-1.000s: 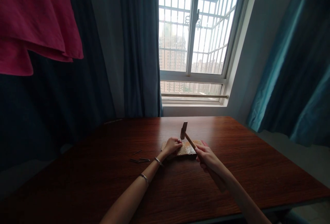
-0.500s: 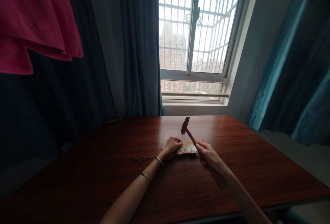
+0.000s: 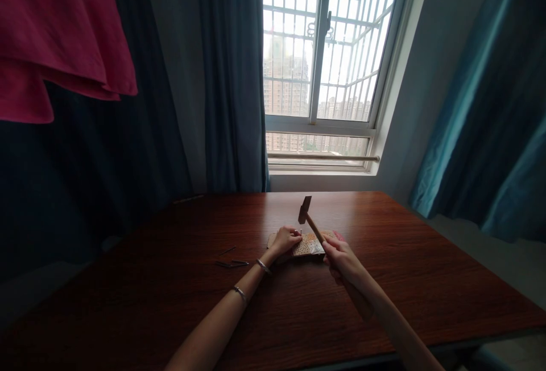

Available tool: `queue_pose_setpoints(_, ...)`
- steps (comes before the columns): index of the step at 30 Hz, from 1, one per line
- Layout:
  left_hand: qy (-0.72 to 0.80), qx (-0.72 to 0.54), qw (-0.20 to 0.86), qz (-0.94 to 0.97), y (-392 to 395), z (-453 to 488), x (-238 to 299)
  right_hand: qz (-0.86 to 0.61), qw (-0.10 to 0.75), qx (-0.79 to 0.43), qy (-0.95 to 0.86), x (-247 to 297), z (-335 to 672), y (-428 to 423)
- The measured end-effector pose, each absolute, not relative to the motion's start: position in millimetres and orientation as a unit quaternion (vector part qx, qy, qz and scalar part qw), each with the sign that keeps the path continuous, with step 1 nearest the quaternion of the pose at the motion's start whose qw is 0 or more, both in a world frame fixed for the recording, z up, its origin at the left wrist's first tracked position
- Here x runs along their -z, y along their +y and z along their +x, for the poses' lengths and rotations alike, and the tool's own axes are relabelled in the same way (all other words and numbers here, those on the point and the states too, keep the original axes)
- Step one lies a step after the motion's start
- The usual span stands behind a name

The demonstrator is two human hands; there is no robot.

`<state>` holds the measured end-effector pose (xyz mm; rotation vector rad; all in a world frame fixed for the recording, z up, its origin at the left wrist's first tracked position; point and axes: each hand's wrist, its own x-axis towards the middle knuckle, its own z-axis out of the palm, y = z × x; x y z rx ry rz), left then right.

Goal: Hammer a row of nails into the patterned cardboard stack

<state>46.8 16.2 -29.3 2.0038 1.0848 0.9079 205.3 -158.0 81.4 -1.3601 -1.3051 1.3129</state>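
Note:
My right hand (image 3: 344, 261) is wrapped round the wooden handle of a hammer (image 3: 314, 226), whose dark metal head is raised just above my left fingertips. My left hand (image 3: 286, 240) pinches a thin upright nail (image 3: 301, 233) on a board (image 3: 314, 245). Dotted with small holes, the board lies flat on the table, with a shiny patch and a pink part at its right end. My left hand covers part of its left side. Several loose nails (image 3: 234, 263) lie on the table left of my left wrist.
The dark reddish wooden table (image 3: 179, 308) reaches back to the wall below a barred window (image 3: 318, 75). Blue curtains (image 3: 232, 75) hang on both sides. A pink cloth (image 3: 63, 35) hangs at the upper left.
The hammer head has shifted slightly left and down, together with my right hand. My left hand and the nail look unmoved.

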Motion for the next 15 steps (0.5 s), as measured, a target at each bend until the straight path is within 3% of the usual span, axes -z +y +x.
queue_pose_setpoints(15, 0.448, -0.335, 0.332, 0.759, 13.9, 48.0, 25.4, -0.537, 0.407, -0.530, -0.514, -72.5, 204.7, -158.0)
